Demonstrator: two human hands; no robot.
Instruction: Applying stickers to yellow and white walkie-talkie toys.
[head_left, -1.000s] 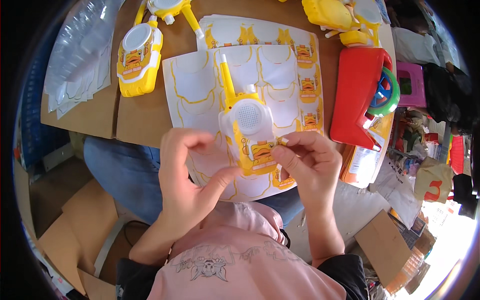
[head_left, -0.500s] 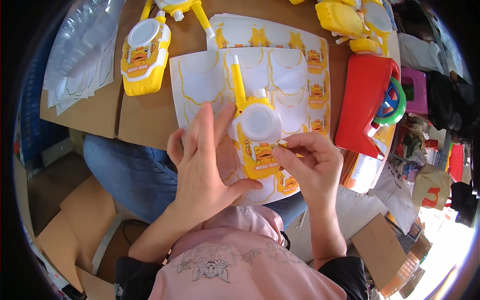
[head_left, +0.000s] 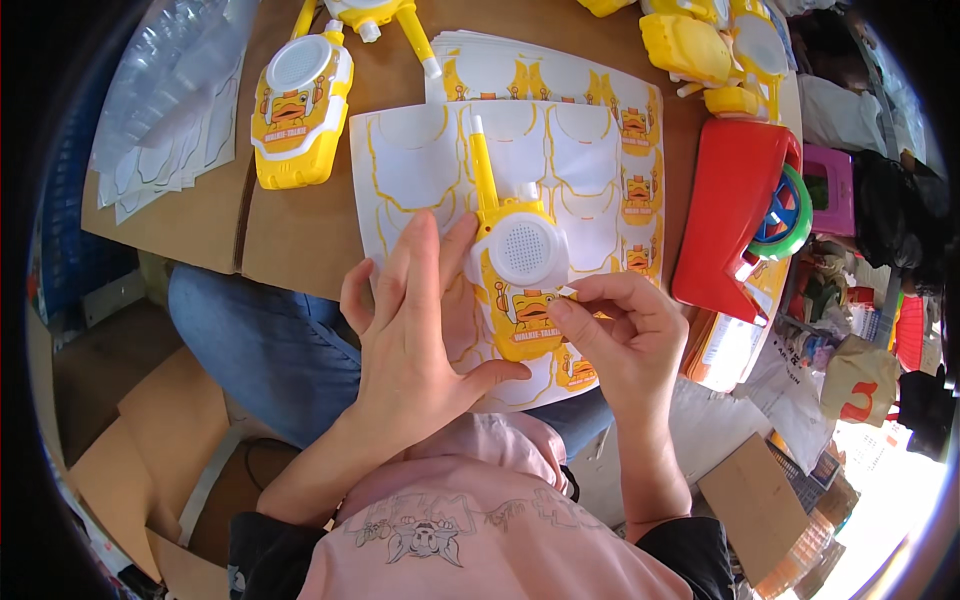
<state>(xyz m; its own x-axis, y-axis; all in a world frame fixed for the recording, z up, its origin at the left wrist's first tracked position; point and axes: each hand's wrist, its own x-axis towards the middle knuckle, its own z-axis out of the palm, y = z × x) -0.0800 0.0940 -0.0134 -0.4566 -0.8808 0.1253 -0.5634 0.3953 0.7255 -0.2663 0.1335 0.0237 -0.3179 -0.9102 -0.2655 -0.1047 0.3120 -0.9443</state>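
In front of me a yellow and white toy walkie-talkie lies face up on a sticker sheet, its antenna pointing away. A duck-faced sticker covers its lower front. My right hand pinches the sticker's right edge, where a small pale corner stands up between thumb and forefinger. To the toy's left, my left hand is open, fingers spread and thumb stretched below the toy. Its fingertips are close to the toy's left side; I cannot tell whether they touch it. Many shapes on the sheet are bare white outlines with yellow edges.
Another walkie-talkie lies at the far left, near clear plastic packaging. A red tape dispenser with a green-rimmed roll stands at the right. More yellow toys are piled at the back right. More sticker sheets lie behind.
The whole scene has shifted slightly to the right in the picture. Both hands keep almost the same pose around the walkie-talkie, and the right-hand pinch on the sticker's edge is still there.
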